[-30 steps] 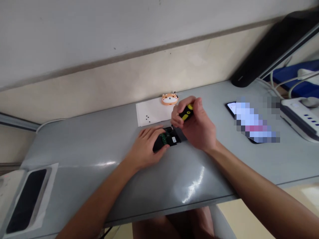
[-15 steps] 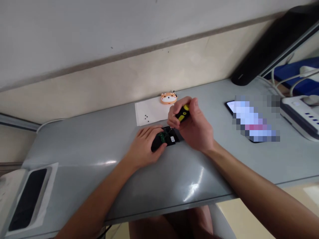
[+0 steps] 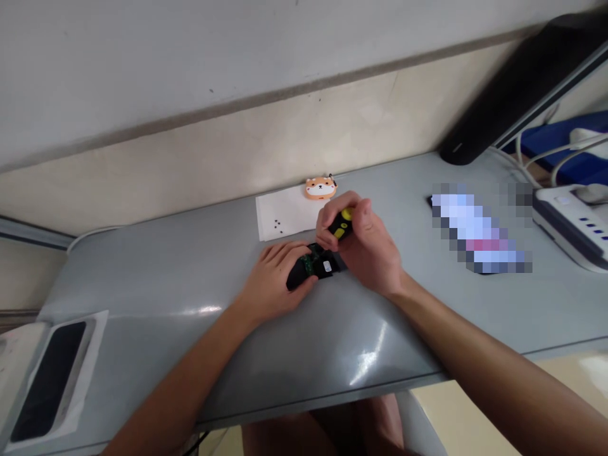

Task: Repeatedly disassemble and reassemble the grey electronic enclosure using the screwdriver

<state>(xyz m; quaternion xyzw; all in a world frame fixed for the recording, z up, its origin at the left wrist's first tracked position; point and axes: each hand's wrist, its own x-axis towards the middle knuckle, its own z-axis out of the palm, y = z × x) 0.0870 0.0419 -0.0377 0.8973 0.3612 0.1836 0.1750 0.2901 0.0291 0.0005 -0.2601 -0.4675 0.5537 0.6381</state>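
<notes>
Head view: a grey, glossy desk (image 3: 190,329) runs across the frame, catching reflections of light near its front edge. It butts against a beige wall with a darker strip running above. At mid-desk the left hand (image 3: 273,278) lies over the left end of a small black device (image 3: 316,269), fingers curled onto it and pinning it to the surface; a green circuit board shows inside its opened casing. The right hand (image 3: 368,250) is clenched around a screwdriver (image 3: 341,225) with a black and yellow handle, held tilted with its tip down at the device. Just behind lies a white sheet of paper (image 3: 285,212) bearing a few tiny dark screws (image 3: 276,223), with an orange animal-shaped trinket (image 3: 320,188) at its far corner. Off to the right lie a blurred phone (image 3: 479,237) and a white power strip (image 3: 570,221), with white cables behind it. A black slanted monitor base (image 3: 513,88) stands at the far right. At the near left corner sits a white tray (image 3: 92,345) holding a dark slab
</notes>
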